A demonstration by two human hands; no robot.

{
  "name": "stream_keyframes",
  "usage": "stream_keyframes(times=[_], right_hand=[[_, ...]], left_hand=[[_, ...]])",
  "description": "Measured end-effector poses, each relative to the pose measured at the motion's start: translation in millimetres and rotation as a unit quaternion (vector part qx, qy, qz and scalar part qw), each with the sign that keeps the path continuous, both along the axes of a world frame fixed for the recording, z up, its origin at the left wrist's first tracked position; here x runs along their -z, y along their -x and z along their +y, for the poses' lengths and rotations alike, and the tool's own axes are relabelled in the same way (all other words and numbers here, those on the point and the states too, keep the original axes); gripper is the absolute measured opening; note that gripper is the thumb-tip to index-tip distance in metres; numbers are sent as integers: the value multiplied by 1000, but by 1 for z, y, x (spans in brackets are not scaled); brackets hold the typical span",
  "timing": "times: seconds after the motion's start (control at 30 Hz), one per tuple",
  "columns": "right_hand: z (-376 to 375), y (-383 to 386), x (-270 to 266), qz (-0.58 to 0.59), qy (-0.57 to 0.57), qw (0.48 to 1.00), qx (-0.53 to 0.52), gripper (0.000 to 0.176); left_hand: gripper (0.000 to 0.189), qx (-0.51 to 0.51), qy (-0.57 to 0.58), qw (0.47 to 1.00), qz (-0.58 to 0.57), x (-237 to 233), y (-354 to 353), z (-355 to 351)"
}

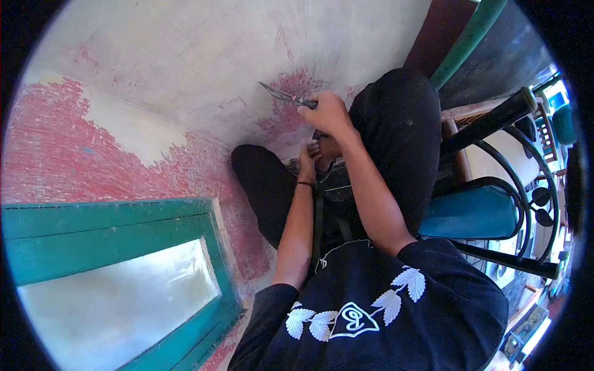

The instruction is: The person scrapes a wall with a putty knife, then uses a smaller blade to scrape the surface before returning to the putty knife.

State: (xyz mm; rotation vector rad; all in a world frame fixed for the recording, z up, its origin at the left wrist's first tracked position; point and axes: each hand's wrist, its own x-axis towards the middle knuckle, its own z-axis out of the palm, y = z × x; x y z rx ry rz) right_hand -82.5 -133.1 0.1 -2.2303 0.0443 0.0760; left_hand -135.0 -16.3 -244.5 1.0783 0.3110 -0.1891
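Note:
My right hand (330, 114) is closed around the dark handle of a small pointed trowel (279, 93). Its narrow metal blade points up and left, close to a patch of wall (204, 55) where pale filler leaves scratched red paint showing. Below it, my left hand (307, 158) rests between my bent knees, fingers curled beside a bare foot (328, 152). Whatever those fingers hold, if anything, is hidden. Whitish smears mark the fingertips.
A green-framed window (117, 226) is set in the wall at lower left. Close on my right stands a metal chair with a blue seat (473, 211). A green post (470, 43) rises at upper right, and more furniture lies beyond the chair.

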Motion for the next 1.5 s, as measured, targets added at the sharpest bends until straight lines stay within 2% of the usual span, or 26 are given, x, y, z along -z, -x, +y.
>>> stream_keyframes(times=[0.03, 0.13, 0.23, 0.33, 0.37, 0.43, 0.53, 0.63, 0.73, 0.83, 0.87, 0.97, 1.07, 1.17, 1.27, 1.37, 1.47, 1.5], right_hand=[[0, 0, 0, 3, -2, 1000, -2, 37], [-1, -2, -1, -4, 1, 1000, 0, 37], [2, -5, 9, -24, 10, 1000, 9, 37], [4, -2, 13, -41, 1, 999, 7, 37], [4, -2, 11, -48, -3, 999, 2, 37], [3, -3, 11, -43, 10, 999, -4, 36], [5, -2, 6, -25, 4, 1000, -8, 37], [7, 0, 6, -16, -3, 1000, -9, 37], [6, -3, 10, -6, 4, 1000, -7, 37], [7, -4, 10, -2, 10, 1000, -25, 38], [10, -8, 25, -1, 28, 999, -22, 38], [13, -8, 36, 14, 40, 999, -27, 41], [11, -3, 26, 30, 42, 998, -34, 44], [13, -3, 26, 22, 34, 999, -33, 44], [12, -4, 28, 39, 35, 998, -36, 44], [14, -3, 34, 24, 38, 999, -10, 40], [12, -4, 34, 31, 41, 998, -24, 44], [12, -5, 32, 41, 42, 998, -38, 48]], left_hand=[[55, 11, -31, 999, 14, -5, 0, -4], [55, 56, 147, 986, -47, -17, 11, -12], [55, 54, 146, 987, -47, -9, 11, -4], [54, -14, 14, 999, 44, 18, -9, 3], [53, 0, 56, 998, 13, 20, -9, -1], [51, 29, 138, 989, -52, -6, 2, -10], [50, 7, 145, 988, -44, -21, 12, -11], [53, -27, -73, 997, 22, -2, -1, -5], [55, 39, 132, 990, -18, -21, 10, -3], [57, 62, 228, 970, -55, -37, 22, -14], [57, 63, 215, 974, -40, -26, 16, -9], [58, -30, 45, 998, 23, 20, -3, -5], [54, 7, 187, 982, -27, -37, 14, -11], [52, 28, 233, 972, -20, -69, 28, -11], [53, -18, 51, 998, 21, -2, 5, -3], [54, 18, 78, 996, -27, 1, 5, -11], [53, 25, 209, 976, -53, -62, 27, -19], [52, 23, 198, 979, -38, -56, 23, -17]])
